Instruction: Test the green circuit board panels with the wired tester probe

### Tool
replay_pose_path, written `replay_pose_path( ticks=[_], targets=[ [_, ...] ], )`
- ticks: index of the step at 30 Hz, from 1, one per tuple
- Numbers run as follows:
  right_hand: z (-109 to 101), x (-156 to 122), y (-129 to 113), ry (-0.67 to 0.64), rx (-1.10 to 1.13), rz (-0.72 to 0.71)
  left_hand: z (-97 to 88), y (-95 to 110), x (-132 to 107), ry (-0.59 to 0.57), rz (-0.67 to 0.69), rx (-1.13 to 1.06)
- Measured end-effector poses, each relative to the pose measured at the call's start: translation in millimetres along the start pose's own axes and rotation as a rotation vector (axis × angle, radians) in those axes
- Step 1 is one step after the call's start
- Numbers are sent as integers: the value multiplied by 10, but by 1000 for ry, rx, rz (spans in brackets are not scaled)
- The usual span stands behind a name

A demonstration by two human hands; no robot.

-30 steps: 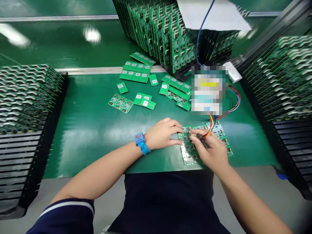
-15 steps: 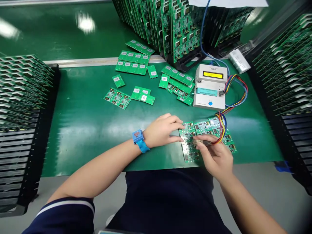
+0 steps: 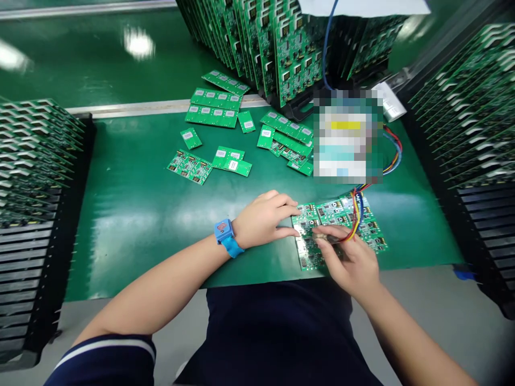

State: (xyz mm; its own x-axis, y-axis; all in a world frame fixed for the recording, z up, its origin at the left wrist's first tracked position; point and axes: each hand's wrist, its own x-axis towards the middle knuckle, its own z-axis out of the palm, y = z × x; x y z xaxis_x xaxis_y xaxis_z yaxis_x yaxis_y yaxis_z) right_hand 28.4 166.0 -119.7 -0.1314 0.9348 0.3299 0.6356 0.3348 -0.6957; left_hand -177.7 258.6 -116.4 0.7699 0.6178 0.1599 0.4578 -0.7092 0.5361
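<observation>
A green circuit board panel (image 3: 336, 212) lies on the green mat (image 3: 140, 214) near its front edge. My left hand (image 3: 263, 220), with a blue wrist strap (image 3: 225, 236) on the wrist, rests on the panel's left edge with its fingers stretched onto it. My right hand (image 3: 350, 257) is closed in a pinch on a probe connector (image 3: 328, 236) pressed to the board. A bundle of coloured wires (image 3: 356, 212) runs from that connector up to a blurred box-shaped device (image 3: 346, 142).
Loose small green boards (image 3: 225, 134) lie scattered at the mat's middle back. Black racks full of upright boards stand at the left (image 3: 36, 161), right (image 3: 470, 118) and back (image 3: 281, 48). A white sheet (image 3: 362, 6) covers the back rack.
My right hand has slid the connector a little lower and to the left along the panel. My left hand stays on the panel's edge. The view has shifted slightly.
</observation>
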Motion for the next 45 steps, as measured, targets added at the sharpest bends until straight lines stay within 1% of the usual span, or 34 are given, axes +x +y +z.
replay_pose_path(
  ticks=[3,7,13,17,45],
  targets=[
    [13,8,-51,13,-10,-30,-18,15,-6,-9,-5,7],
    [51,20,-74,42,53,-46,-29,26,-5,-12,-23,0],
    [24,14,-51,-35,101,-44,-28,34,2,6,-17,-3],
    [18,-1,-40,-52,103,-24,-25,29,1,9,-21,-16],
    [61,-33,-9,10,60,-41,-33,39,-2,15,-38,-21]
  ],
)
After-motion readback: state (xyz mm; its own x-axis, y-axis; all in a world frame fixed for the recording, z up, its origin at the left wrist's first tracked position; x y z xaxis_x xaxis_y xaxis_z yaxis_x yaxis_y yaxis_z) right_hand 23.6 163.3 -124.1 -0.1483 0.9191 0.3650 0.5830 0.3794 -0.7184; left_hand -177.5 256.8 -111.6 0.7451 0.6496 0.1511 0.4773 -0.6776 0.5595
